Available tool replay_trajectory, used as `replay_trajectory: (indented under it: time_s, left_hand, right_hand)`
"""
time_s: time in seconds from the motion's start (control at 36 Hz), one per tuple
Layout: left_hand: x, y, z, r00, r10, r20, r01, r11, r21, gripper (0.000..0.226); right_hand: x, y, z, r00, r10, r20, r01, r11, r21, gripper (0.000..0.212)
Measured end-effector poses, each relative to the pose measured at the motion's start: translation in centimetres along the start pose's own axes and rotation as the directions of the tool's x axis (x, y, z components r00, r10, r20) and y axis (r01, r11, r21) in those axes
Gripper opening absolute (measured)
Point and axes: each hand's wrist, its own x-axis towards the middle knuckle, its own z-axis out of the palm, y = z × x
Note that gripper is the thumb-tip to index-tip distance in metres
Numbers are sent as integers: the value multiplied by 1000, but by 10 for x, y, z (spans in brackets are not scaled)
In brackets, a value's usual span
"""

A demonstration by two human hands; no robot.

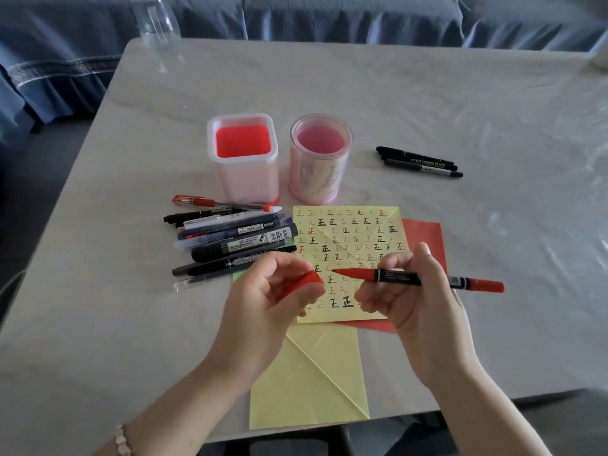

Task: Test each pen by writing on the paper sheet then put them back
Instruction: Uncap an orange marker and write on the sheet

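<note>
Head: cap (309,280) half-hidden in left hand (263,301), marker (398,278) in right hand (418,301)

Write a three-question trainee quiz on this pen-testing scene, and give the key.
1. True or false: the red marker in the right hand has a cap over its writing tip.
2. What does the left hand hold? A) a red cap B) a black marker C) a sheet of paper
3. Fill in: the black markers lie to the ___ of the round cup.

Key: 1 false, the tip is bare; 2 A; 3 right.
</note>
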Motion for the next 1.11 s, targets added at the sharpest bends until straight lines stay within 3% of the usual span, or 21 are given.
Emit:
replay_trajectory:
  time_s: [0.31,0.39,0.5,0.61,0.67,0.72,0.89,1.03,1.11]
  left_hand:
    - [-2,3,2,997,40,69,-36,998,-49,24]
    - [-4,5,5,991,63,116,-60,998,-31,21]
    - [-6,6,3,961,166,222,-206,963,172,13]
    - [-1,1,-1,895,282,346,-416,808,417,21]
    - [6,2,0,855,319,410,-495,737,460,23]
    - [12,6,3,836,332,437,-519,739,430,20]
    - [27,31,12,905,77,419,-187,955,229,18]
    - [40,49,17,794,-182,580,194,980,42,23]
    - [45,53,20,783,-213,585,220,974,59,22]
  right_hand:
    - [-5,-6,6,999,-35,-5,35,998,-54,37]
    - [-5,-6,6,998,-61,-35,55,988,-142,38]
    - [-2,-5,8,987,-146,-72,113,932,-343,43]
    - [4,-4,10,989,-138,-61,106,925,-364,41]
    - [8,-4,12,989,-142,-31,119,912,-391,40]
    - [12,-4,14,988,-150,-15,135,921,-366,40]
    - [23,-14,14,962,-272,30,262,886,-381,33]
    - [26,-23,10,937,-337,89,343,847,-406,30]
    - [31,-26,6,942,-319,104,332,843,-423,28]
